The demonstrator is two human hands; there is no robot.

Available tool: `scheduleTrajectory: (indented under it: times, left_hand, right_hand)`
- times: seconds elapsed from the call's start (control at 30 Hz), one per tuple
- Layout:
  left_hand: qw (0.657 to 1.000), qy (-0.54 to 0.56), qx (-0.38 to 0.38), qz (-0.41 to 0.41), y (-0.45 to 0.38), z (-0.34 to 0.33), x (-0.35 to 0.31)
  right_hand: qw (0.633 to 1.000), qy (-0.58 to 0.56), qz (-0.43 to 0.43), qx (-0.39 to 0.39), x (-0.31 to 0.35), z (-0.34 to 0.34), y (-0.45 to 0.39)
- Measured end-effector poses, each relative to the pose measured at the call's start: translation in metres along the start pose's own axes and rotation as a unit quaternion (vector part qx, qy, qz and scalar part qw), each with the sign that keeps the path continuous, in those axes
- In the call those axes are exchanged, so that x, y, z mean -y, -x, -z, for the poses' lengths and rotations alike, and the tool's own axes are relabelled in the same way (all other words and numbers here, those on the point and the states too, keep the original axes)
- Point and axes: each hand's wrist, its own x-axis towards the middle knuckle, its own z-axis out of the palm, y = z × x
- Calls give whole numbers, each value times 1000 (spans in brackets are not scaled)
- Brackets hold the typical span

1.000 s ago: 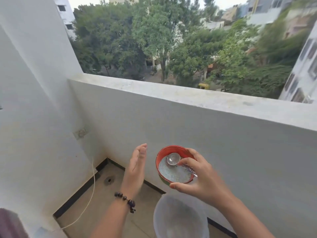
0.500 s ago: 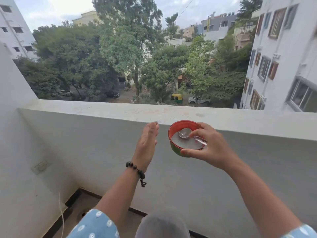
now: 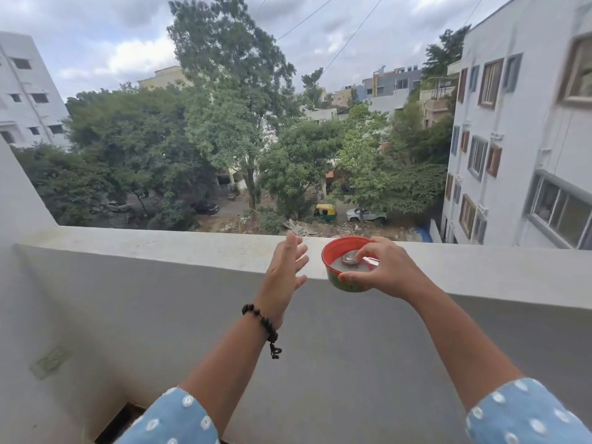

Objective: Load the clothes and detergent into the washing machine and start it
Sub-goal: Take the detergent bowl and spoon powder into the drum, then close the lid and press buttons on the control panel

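My right hand [image 3: 389, 272] grips a small bowl [image 3: 336, 254], red inside and green outside, at the level of the balcony ledge. The bowl holds pale detergent powder and a metal spoon [image 3: 349, 258], which my thumb and fingers pin against the rim. My left hand [image 3: 285, 270] is raised just left of the bowl, palm facing it, fingers spread, holding nothing. A black bead bracelet [image 3: 261, 320] circles the left wrist. No washing machine and no clothes are in view.
A white balcony parapet [image 3: 160, 245] runs across in front of me, with a white side wall [image 3: 19, 283] on the left. Beyond are trees, parked vehicles and buildings. A strip of floor [image 3: 118, 424] shows at the bottom.
My view has tilted up from the floor and bucket to the ledge and street. Both hands have risen, the right lifting the bowl to ledge height. The left hand's fingers have spread.
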Motion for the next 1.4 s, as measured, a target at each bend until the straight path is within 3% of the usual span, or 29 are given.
scheduleTrajectory:
  times: [0.4,0.5,0.57,0.67,0.97,1.1,1.4]
  left_hand:
    - [999,-43,23,6,-35,-4,-3]
    - [992,-119,21,-32,-38,-4,4]
    - [963,-253,-15,-92,-41,-1,12]
    - [875,-446,-75,-172,-44,9,25]
    - [741,-605,-176,-234,-45,43,53]
    - [708,-632,-206,-241,-44,65,60]
    - [676,-671,-240,-188,-15,122,74]
  right_hand:
    - [981,124,-56,135,10,15,-33]
    - [971,210,-28,114,21,15,-30]
    - [966,247,4,73,29,11,-28]
    - [959,279,48,18,37,2,-23]
    - [935,314,140,-84,60,-35,-23]
    - [936,307,153,-80,70,-53,-28]
    - [923,283,237,-109,98,-117,-28]
